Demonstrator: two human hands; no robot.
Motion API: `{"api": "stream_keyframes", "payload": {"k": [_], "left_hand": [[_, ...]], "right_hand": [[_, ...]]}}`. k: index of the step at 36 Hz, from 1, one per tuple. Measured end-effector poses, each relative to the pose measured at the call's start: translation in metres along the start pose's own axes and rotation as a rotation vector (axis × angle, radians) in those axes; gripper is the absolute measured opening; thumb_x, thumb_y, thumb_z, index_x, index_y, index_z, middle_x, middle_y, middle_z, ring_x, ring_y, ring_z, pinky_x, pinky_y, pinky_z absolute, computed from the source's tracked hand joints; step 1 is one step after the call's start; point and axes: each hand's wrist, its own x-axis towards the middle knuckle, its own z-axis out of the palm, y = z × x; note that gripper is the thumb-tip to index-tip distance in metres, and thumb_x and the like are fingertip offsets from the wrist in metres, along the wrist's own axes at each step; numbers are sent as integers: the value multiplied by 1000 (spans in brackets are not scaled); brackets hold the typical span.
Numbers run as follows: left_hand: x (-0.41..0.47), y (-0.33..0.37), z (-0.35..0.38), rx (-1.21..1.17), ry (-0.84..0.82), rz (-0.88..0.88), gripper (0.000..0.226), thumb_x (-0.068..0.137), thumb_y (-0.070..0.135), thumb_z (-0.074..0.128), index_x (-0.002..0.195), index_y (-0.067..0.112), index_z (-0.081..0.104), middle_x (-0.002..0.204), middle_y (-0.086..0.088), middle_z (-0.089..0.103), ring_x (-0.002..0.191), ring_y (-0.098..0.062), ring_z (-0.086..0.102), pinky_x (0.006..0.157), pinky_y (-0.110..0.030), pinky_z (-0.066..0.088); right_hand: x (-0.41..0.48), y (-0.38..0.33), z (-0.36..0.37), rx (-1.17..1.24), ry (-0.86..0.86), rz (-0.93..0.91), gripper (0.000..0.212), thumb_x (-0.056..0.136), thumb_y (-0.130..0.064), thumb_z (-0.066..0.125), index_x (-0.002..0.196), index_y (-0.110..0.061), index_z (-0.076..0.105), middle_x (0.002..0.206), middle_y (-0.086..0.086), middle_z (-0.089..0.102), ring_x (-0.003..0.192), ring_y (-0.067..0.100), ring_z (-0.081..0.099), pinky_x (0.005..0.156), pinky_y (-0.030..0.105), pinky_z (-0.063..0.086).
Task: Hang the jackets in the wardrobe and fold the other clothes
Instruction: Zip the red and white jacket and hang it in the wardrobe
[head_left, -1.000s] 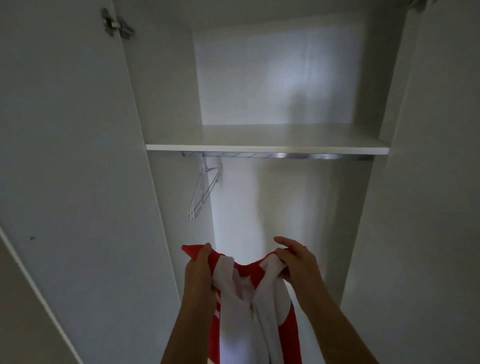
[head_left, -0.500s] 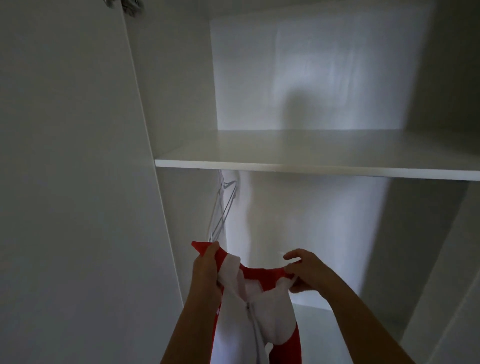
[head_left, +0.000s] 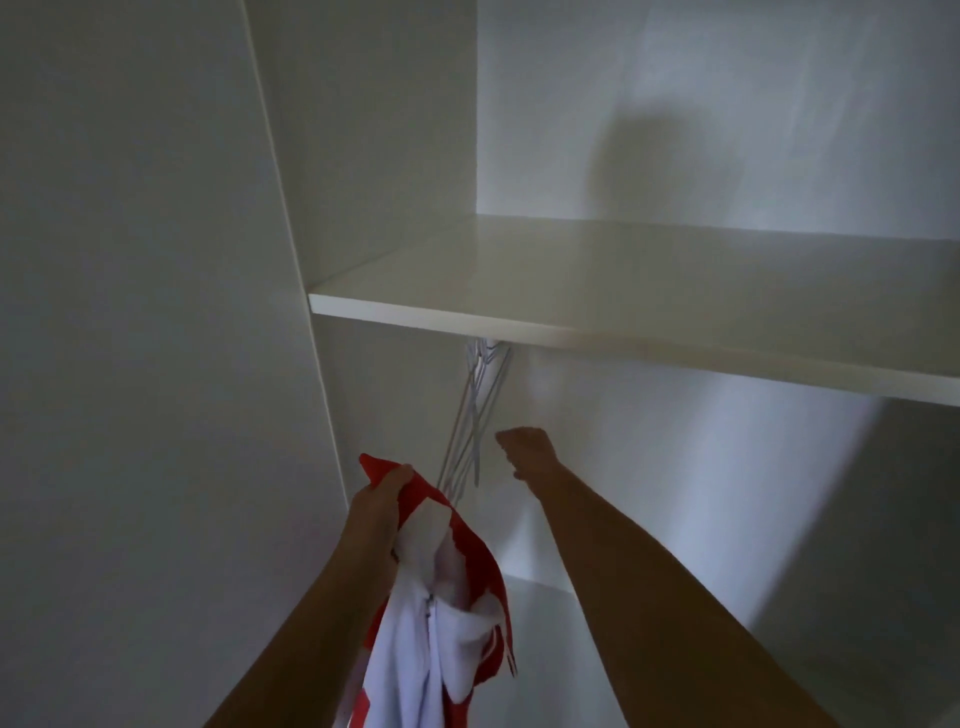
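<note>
The jacket (head_left: 415, 639) is red and white. It has white front panels with a zipper running down the middle, and red cloth at the top edge and along the sides. It hangs down, loose and crumpled, in front of the open wardrobe (head_left: 156, 260), below the white shelf (head_left: 623, 322). The left hand (head_left: 382, 501) grips it by the red top edge, with the fingers curled over the cloth. The right hand (head_left: 530, 451) is stretched forward, just beside some thin white hangers (head_left: 470, 415) that hang under the shelf. Its fingers look bent, but I cannot tell if they hold anything, because only the back of the hand shows.
</note>
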Motion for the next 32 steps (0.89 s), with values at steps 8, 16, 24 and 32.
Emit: {"api": "stream_keyframes", "payload": {"k": [8, 16, 24, 32], "left_hand": [[24, 6, -13, -15, -20, 30, 21, 89, 22, 61, 84, 2, 65, 61, -9, 71, 57, -22, 69, 58, -30, 49], [29, 1, -23, -45, -46, 25, 19, 90, 20, 61, 82, 3, 65, 62, -8, 71, 52, -17, 69, 44, -24, 51], [30, -2, -27, -43, -55, 11, 19, 89, 20, 61, 81, 3, 63, 58, -6, 70, 50, -17, 68, 56, -30, 48], [30, -3, -29, -39, -56, -10, 19, 89, 21, 62, 82, 3, 63, 57, -4, 70, 58, -20, 67, 51, -29, 49]], "right_hand": [[61, -19, 44, 76, 35, -21, 23, 87, -24, 63, 67, -17, 55, 81, 8, 62, 64, 18, 56, 63, 26, 46], [76, -22, 64, 249, 32, 10, 12, 97, -5, 46, 90, -1, 55, 64, 10, 62, 50, 19, 62, 46, 28, 53], [63, -23, 59, 538, -75, 66, 15, 99, -8, 33, 89, -12, 43, 74, 12, 50, 56, 23, 49, 45, 31, 48], [66, -17, 34, 142, 62, -81, 26, 99, -7, 40, 114, -3, 61, 71, 2, 45, 60, 14, 42, 62, 28, 40]]}}
